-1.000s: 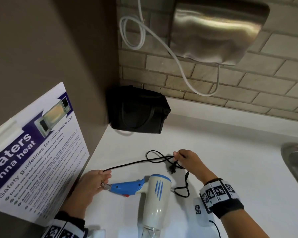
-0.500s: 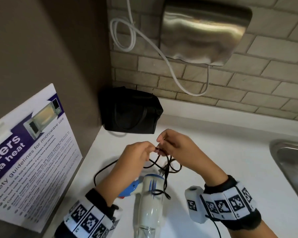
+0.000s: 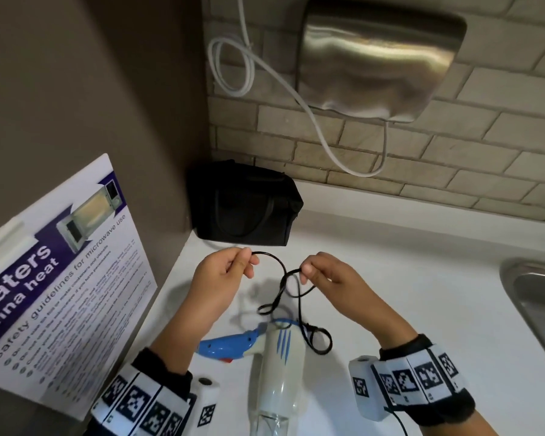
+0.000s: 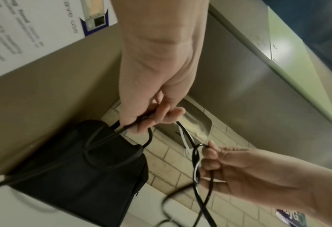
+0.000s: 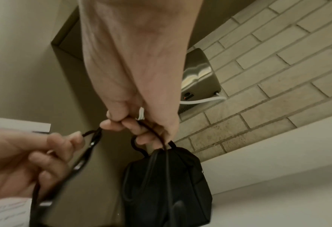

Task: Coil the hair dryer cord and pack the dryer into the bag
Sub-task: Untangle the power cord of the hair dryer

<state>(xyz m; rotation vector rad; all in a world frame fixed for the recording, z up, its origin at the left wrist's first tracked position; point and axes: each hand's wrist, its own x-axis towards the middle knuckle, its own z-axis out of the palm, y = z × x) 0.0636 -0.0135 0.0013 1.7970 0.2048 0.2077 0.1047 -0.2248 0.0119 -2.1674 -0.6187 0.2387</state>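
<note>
A white hair dryer (image 3: 279, 369) with a blue handle (image 3: 228, 344) lies on the white counter (image 3: 390, 294) near me. Its thin black cord (image 3: 279, 272) is lifted above it in loose loops. My left hand (image 3: 230, 269) pinches one stretch of the cord (image 4: 147, 135), and my right hand (image 3: 318, 272) pinches a loop of the cord (image 5: 161, 139) a short way to the right. More cord dangles to a small loop (image 3: 320, 339) beside the dryer barrel. The black bag (image 3: 243, 204) stands closed in the back corner, beyond both hands.
A steel hand dryer (image 3: 378, 58) with a white cable (image 3: 258, 64) hangs on the brick wall above the counter. A microwave safety poster (image 3: 60, 278) covers the brown side wall at left. A steel sink (image 3: 538, 309) edges in at right.
Both hands rose and then drew apart, stretching the cord between them. The left hand had left the dryer handle a second ago and came up to take the cord.
</note>
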